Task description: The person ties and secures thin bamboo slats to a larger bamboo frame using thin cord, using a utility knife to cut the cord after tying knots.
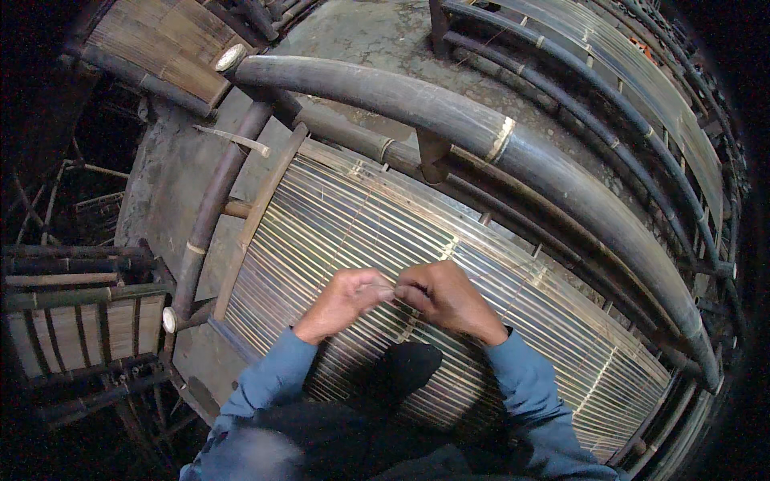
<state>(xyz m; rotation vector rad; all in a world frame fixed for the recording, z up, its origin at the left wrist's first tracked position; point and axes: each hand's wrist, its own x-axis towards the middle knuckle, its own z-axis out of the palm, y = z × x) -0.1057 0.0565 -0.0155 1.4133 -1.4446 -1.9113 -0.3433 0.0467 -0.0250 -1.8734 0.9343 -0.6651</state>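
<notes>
Your left hand [341, 305] and right hand [451, 301] meet over the middle of the slatted bamboo panel [313, 216], which lies beneath them within a dark bamboo frame. Thumbs and fingers are drawn in and the fingertips come together; I cannot make out whether anything thin is clamped between them. Your blue sleeves [277, 369] come in from the lower edge, one on each side.

To your left, bare slats run out to a curved wooden edge strip [261, 210], well apart from your left hand. Beyond that strip stands a dark bamboo pole [213, 216], with the grey floor [164, 180] past it. Ahead, slats separate your fingers from the panel's far border; the thick curved rail [377, 94] passes beyond that border. To your right, the slats continue past your wrist toward the frame's far corner. Near your hands, on the body side, a dark shape [409, 365] covers part of the slats; its identity is unclear.
</notes>
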